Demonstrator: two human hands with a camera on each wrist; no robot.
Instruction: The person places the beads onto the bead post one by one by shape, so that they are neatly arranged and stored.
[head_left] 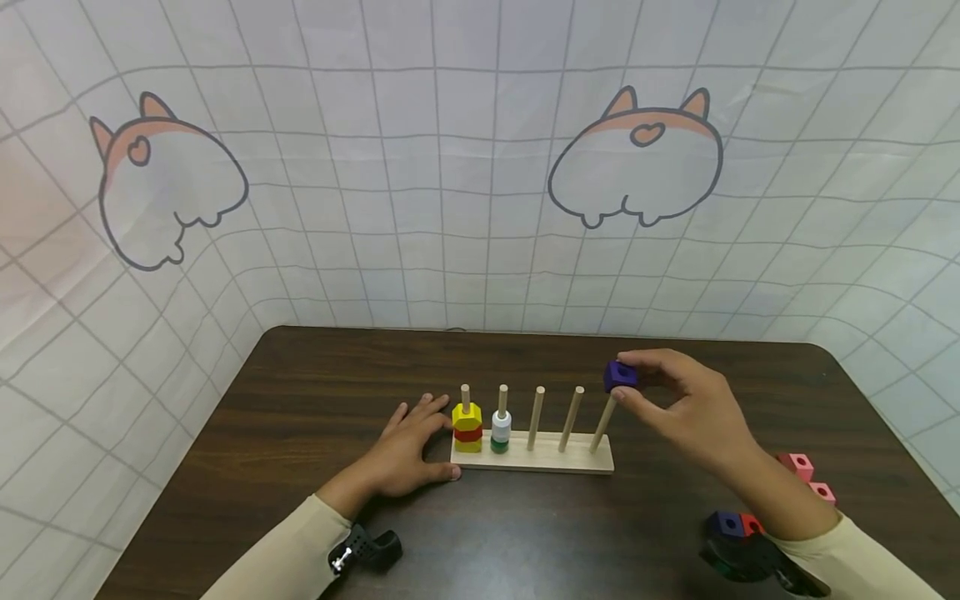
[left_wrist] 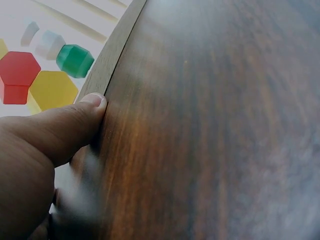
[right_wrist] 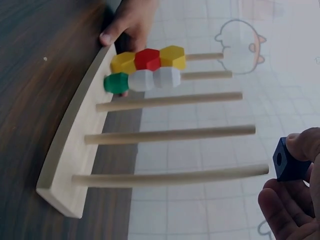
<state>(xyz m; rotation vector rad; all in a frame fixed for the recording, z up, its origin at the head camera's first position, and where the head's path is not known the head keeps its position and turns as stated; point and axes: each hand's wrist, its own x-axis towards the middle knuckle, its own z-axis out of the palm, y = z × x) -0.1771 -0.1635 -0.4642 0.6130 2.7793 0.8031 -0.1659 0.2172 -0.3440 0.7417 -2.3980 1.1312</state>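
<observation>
My right hand (head_left: pixel 697 412) pinches a dark purple cube bead (right_wrist: pixel 290 164) with a hole through it. The cube is at the tip of the rightmost wooden peg (right_wrist: pixel 170 177); in the right wrist view its hole faces the peg end, with a small gap between. My left hand (head_left: pixel 405 454) touches the left end of the wooden peg stand (head_left: pixel 517 460), thumb (left_wrist: pixel 75 120) against its front edge. The first peg carries two yellow beads with a red bead (right_wrist: pixel 147 59) between them. On the second peg, white beads (right_wrist: pixel 166 77) sit above a green bead (right_wrist: pixel 116 83).
Pink cubes (head_left: pixel 799 467) lie at the right, partly behind my right forearm. A blue cube (head_left: pixel 726 523) and a red cube (head_left: pixel 752 523) lie by the right wrist camera. A grid-patterned white cloth (head_left: pixel 450 167) stands behind the dark wooden table (head_left: pixel 525 533).
</observation>
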